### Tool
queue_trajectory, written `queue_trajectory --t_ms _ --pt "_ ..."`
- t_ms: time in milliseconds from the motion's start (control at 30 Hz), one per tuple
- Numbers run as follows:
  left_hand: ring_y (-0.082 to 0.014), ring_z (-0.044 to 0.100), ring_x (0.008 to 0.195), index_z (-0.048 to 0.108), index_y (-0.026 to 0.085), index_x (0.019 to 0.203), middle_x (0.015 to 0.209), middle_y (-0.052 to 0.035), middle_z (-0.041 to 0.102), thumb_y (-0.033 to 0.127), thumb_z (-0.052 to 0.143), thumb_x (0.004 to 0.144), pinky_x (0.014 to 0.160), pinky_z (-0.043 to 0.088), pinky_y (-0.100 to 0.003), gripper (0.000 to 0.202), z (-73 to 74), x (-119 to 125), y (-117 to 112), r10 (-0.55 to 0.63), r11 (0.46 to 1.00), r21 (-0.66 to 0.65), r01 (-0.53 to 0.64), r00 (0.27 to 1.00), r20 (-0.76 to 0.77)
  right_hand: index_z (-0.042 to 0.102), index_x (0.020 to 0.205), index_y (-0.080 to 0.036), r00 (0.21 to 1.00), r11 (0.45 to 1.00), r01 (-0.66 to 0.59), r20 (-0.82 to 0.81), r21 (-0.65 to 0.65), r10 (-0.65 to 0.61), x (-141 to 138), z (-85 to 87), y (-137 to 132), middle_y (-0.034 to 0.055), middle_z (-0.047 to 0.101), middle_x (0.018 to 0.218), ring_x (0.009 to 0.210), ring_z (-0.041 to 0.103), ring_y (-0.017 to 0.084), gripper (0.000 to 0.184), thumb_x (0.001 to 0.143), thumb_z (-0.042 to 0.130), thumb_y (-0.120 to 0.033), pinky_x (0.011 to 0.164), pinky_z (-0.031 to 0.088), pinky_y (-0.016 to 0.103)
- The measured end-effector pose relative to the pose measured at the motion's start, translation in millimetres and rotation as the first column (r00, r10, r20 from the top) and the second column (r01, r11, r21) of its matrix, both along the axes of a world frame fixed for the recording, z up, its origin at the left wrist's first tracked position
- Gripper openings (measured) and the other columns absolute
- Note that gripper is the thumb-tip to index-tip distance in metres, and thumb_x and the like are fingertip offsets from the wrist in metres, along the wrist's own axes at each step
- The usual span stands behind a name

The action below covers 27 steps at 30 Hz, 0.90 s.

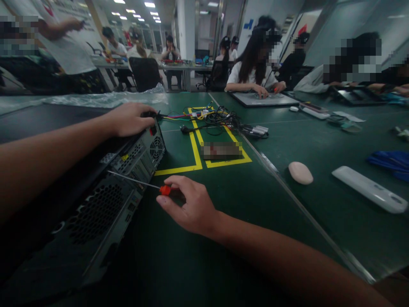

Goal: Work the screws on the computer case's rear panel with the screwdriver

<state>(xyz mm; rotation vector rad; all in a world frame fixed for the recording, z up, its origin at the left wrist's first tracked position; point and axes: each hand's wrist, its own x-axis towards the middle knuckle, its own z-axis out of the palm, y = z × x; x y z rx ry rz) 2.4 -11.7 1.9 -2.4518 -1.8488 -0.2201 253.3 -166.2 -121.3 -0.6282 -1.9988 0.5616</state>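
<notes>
A black computer case lies at the left, its rear panel with vents and slots facing right. My left hand grips its far corner, with the fingers over the top edge and the thumb along the rear side. Pinched in my right hand is a screwdriver with an orange handle. Its long thin shaft points left, and the tip is at the upper edge of the rear panel. Whether the tip sits in a screw is too small to tell.
Beyond the case lies a bundle of cables by yellow tape and a blurred-out flat object. To the right are a pinkish rounded object, a long white device and blue cloth. A co-worker sits opposite.
</notes>
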Motion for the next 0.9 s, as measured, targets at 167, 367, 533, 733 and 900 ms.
queue_trajectory --t_ms 167,367,533,733,900 --pt "-0.0404 0.06 0.132 0.068 0.007 0.141 0.142 -0.0213 0.067 0.05 0.038 0.087 0.114 0.044 -0.052 0.075 0.8 -0.1 0.0 -0.019 1.0 -0.008 0.019 1.0 -0.005 0.065 0.112 -0.021 0.999 1.0 0.003 0.036 0.03 -0.005 -0.1 -1.1 1.9 0.0045 0.076 0.099 0.084 0.071 0.016 0.02 0.103 0.062 -0.039 0.079 0.059 0.029" --pt "-0.0369 0.06 0.133 0.067 0.011 0.142 0.143 -0.0167 0.067 0.049 0.041 0.088 0.115 0.044 -0.046 0.071 0.2 -1.7 1.0 0.011 1.0 -0.02 -0.011 1.0 -0.004 0.065 0.112 -0.02 0.999 0.999 0.003 0.046 0.047 -0.005 0.0 -0.3 2.9 0.0052 0.075 0.099 0.084 0.07 0.016 0.019 0.105 0.06 -0.037 0.078 0.058 0.029" --pt "-0.0358 0.058 0.136 0.065 0.01 0.143 0.145 -0.0161 0.066 0.049 0.04 0.089 0.117 0.042 -0.047 0.072 -1.5 -3.5 2.2 0.01 1.0 -0.006 -0.01 1.0 -0.02 0.065 0.111 -0.02 1.0 0.999 -0.001 0.02 0.055 0.0 -0.6 -1.0 2.6 0.0051 0.075 0.099 0.083 0.07 0.016 0.019 0.105 0.06 -0.037 0.078 0.057 0.028" --pt "-0.0347 0.06 0.132 0.067 0.013 0.142 0.142 -0.0137 0.068 0.048 0.04 0.088 0.114 0.045 -0.045 0.07 -0.7 -2.7 1.3 0.012 1.0 -0.013 -0.012 1.0 -0.016 0.065 0.111 -0.021 0.999 1.0 -0.006 0.041 0.006 0.005 -0.3 -0.9 1.7 0.005 0.075 0.1 0.084 0.07 0.016 0.019 0.105 0.061 -0.039 0.078 0.058 0.029" --pt "-0.0354 0.06 0.134 0.067 0.011 0.142 0.144 -0.0154 0.067 0.051 0.038 0.088 0.115 0.044 -0.045 0.073 -1.0 -3.4 1.3 0.004 1.0 -0.004 -0.004 1.0 -0.007 0.065 0.113 -0.021 0.999 1.0 -0.008 0.04 -0.007 0.009 -0.8 -1.3 1.8 0.0052 0.075 0.102 0.086 0.071 0.016 0.02 0.105 0.061 -0.039 0.08 0.058 0.03"
